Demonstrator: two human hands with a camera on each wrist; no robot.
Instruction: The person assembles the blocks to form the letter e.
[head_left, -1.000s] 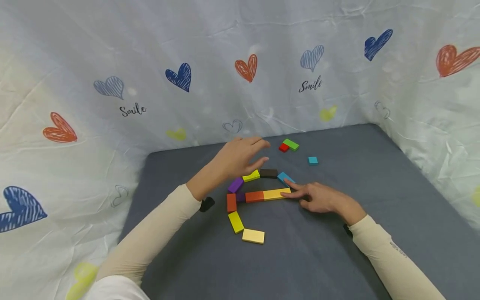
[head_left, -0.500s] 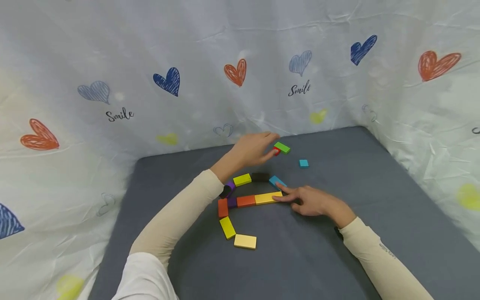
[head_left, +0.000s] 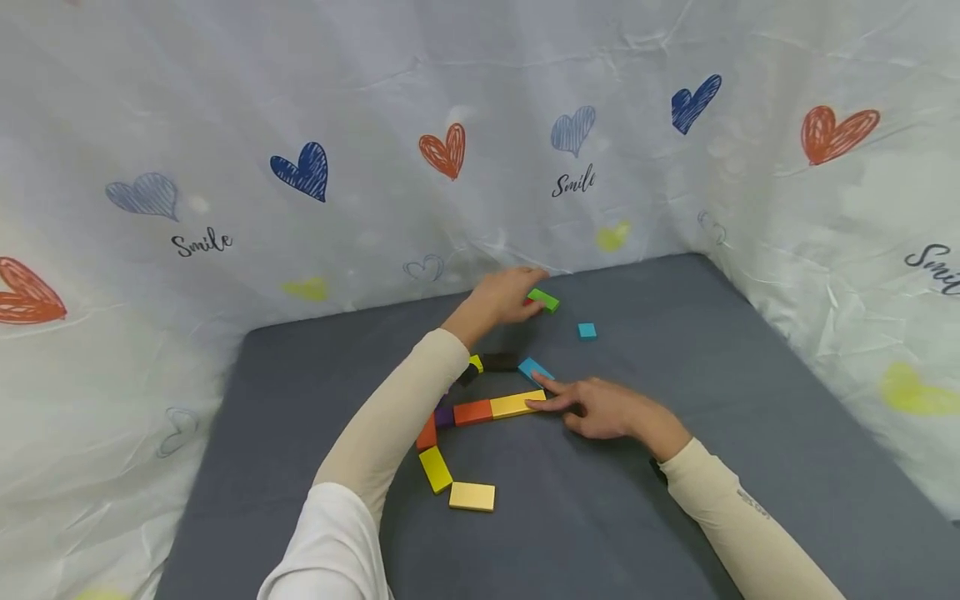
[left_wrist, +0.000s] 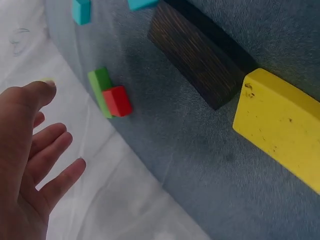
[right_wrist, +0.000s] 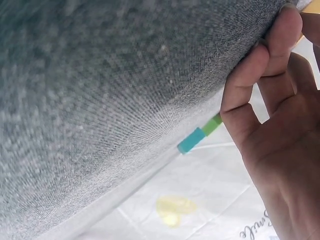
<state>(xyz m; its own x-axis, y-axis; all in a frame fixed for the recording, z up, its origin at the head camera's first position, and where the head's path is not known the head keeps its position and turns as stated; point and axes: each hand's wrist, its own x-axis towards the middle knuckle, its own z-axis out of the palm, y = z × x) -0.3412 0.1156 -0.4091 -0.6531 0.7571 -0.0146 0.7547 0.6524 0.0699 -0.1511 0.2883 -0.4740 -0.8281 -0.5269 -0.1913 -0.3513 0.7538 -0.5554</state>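
Observation:
My left hand (head_left: 504, 297) hovers at the far side of the table, close by a green block (head_left: 543, 300) and a red block (left_wrist: 117, 101). Its fingers are spread and hold nothing in the left wrist view. With two outstretched fingers, my right hand (head_left: 603, 408) touches a blue block (head_left: 531, 366) and a light orange block (head_left: 513, 405); the other fingers bend inward. An orange block (head_left: 472, 412) and a purple block (head_left: 445, 417) continue that row. The dark brown block (left_wrist: 197, 55) and a yellow block (left_wrist: 280, 125) form part of a curve, partly hidden by my left forearm.
A small light blue block (head_left: 587, 332) lies apart, right of the green one. Nearer me, another yellow block (head_left: 436, 470) and a cream block (head_left: 472, 497) end the curve. The grey table (head_left: 600, 517) meets a white heart-patterned curtain (head_left: 360, 108) behind.
My left hand has moved right and away from me, from above the curve of blocks to the green and red blocks. The right hand keeps its fingers on the same two blocks.

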